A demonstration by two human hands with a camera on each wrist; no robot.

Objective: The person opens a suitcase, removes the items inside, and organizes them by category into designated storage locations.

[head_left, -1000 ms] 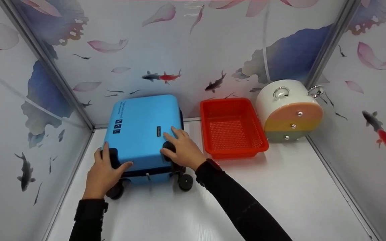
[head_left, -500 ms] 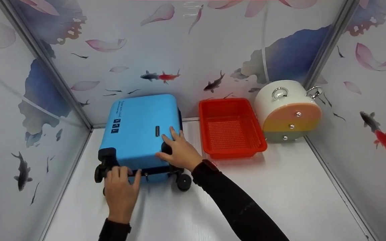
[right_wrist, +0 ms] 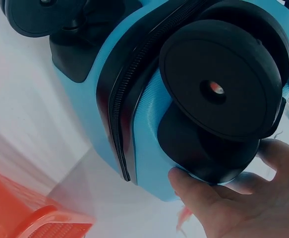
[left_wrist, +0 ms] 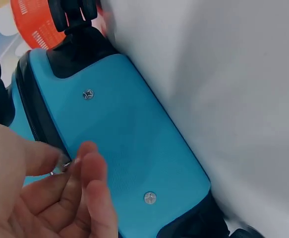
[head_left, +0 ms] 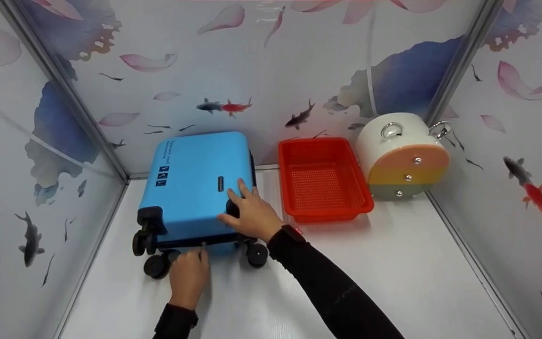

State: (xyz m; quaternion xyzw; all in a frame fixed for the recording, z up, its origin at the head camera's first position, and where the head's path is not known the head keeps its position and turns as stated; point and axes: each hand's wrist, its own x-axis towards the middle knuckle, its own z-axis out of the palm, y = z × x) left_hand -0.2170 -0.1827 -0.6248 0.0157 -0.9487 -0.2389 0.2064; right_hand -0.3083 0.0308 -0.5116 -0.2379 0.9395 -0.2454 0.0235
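A light-blue suitcase (head_left: 195,188) lies flat on the white surface, its wheels toward me. My left hand (head_left: 190,274) is at the middle of the wheeled end. There its thumb and forefinger pinch the small metal zipper pull (left_wrist: 64,165) on the black zipper band, as the left wrist view shows. My right hand (head_left: 252,212) rests with spread fingers on the suitcase's near right corner, beside a black wheel (right_wrist: 221,79). In the right wrist view, the fingers of that hand lie against the black corner guard (right_wrist: 203,148); some fingertips are hidden behind it.
Right of the suitcase stands a red plastic basket (head_left: 290,188). Beyond it, near the back right corner, is a white rounded box (head_left: 374,141) with coloured drawer fronts and silver ring handles. Patterned walls (head_left: 271,61) enclose the back and both sides.
My left hand has left the suitcase's near left corner, moved right and down to the zipper, and now pinches its pull. My right hand has stayed on the right corner.
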